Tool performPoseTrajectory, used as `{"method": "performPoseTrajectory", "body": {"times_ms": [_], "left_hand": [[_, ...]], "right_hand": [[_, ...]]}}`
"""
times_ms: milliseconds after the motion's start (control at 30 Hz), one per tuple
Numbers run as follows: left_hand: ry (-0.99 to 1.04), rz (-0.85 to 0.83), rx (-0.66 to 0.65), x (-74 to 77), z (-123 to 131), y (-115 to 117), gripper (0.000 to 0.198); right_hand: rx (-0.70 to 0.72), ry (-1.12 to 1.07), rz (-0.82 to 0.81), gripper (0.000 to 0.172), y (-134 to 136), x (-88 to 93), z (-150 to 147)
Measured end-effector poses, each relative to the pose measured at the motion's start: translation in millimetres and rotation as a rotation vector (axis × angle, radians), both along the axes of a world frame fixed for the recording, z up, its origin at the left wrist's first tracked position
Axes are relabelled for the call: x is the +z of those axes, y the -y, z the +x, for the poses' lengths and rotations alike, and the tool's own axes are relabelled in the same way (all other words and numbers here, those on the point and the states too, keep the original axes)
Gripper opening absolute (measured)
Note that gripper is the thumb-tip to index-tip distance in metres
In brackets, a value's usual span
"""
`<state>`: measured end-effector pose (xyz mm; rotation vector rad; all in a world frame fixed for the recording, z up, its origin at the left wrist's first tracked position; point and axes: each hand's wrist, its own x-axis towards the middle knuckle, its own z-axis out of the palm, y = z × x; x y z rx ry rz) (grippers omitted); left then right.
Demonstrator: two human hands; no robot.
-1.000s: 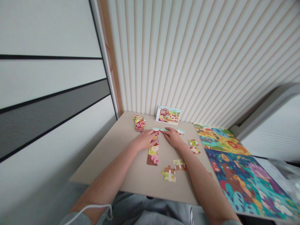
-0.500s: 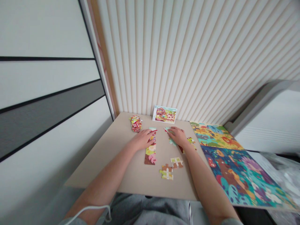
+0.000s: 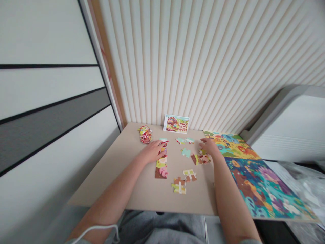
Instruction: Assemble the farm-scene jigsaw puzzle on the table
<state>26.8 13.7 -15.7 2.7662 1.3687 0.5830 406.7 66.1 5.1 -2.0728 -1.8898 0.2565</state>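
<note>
My left hand (image 3: 152, 151) rests at the left edge of a joined puzzle strip (image 3: 161, 166), its fingers spread and lying on the upper part. The strip shows a pink pig at its near end. To the right, my right hand (image 3: 210, 147) is over the table with fingers apart and nothing visible in them. Just below it lie several overlapping puzzle pieces (image 3: 203, 159), partly covered by the hand. Between the hands are pale blue pieces with red (image 3: 180, 140) and a plain mint piece (image 3: 186, 152). Nearer me lie two fence pieces (image 3: 179, 185).
A picture card (image 3: 176, 124) of a barn and cow leans against the ribbed wall. At the back left sits a pile of puzzle pieces (image 3: 145, 135). Two finished puzzles, a yellow one (image 3: 236, 145) and a dark blue one (image 3: 264, 189), lie along the right side.
My right hand has moved right, off the pale blue and red piece, which stays on the table. Another pale blue piece beside it is now uncovered. The left hand stays on the strip.
</note>
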Motion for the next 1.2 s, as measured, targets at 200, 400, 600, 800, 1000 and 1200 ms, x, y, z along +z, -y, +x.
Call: {"method": "performPoseTrajectory", "body": {"times_ms": [200, 400, 600, 800, 1000, 1200], "left_hand": [[0.007, -0.004, -0.001, -1.0, 0, -1, 0.049], [0.014, -0.017, -0.001, 1.0, 0, 0, 0.049], [0.028, -0.028, -0.009, 1.6, 0, 0, 0.049], [0.021, -0.021, -0.005, 0.2, -1, -1, 0.048], [0.014, -0.015, -0.001, -0.5, 0, 0, 0.046], [0.005, -0.012, 0.009, -0.4, 0, -1, 0.05]], "right_hand": [[-0.021, -0.012, -0.201, 0.037, 4, 5.1, 20], [-0.075, 0.052, -0.206, 0.055, 10, -0.9, 24], [-0.042, -0.071, -0.151, 0.034, 13, 3.4, 19], [0.054, -0.316, -0.066, 0.028, 7, 12.4, 6], [0.211, -0.616, -0.018, 0.043, 7, 7.1, -32], [0.325, -0.63, -0.061, 0.043, 6, 3.2, -100]]}}
